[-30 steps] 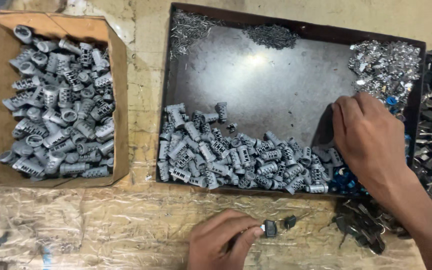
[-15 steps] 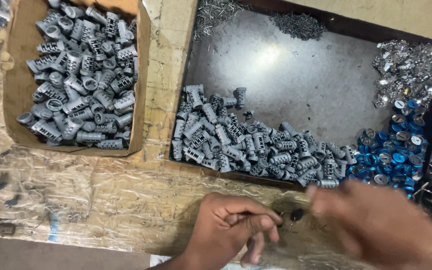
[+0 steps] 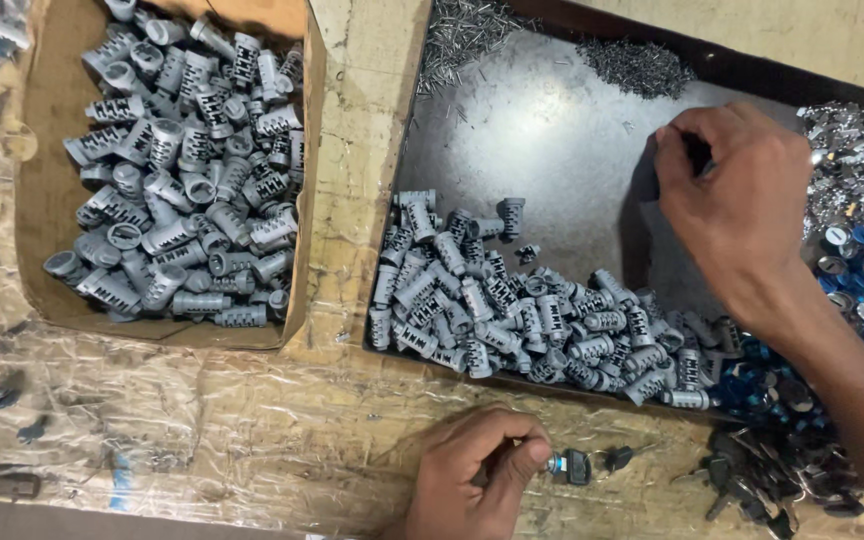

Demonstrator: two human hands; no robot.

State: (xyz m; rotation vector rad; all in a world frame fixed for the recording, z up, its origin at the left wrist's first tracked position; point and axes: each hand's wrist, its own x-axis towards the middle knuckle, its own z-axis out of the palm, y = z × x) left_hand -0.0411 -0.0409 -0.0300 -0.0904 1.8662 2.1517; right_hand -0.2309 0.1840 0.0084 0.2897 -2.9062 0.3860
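My left hand [image 3: 477, 475] rests on the plastic-covered bench at the bottom, fingers pinched on a small lock cylinder with a black-headed key [image 3: 572, 466] sticking out of it. My right hand [image 3: 737, 205] reaches over the dark metal tray [image 3: 542, 130], fingers curled down near its back right, beside a heap of tiny metal pins [image 3: 637, 62]. Whether it holds anything is hidden. A pile of grey metal lock barrels [image 3: 522, 310] fills the tray's front.
A cardboard box [image 3: 297, 200] at the left holds several grey barrels. Shiny small metal parts [image 3: 862, 170] and blue-capped pieces [image 3: 847, 260] lie at the tray's right. Black keys [image 3: 762, 480] are scattered at the bottom right.
My right hand went from the tray's right side down toward my left hand, then up to the tray's back right. The view has shifted closer and to the right.
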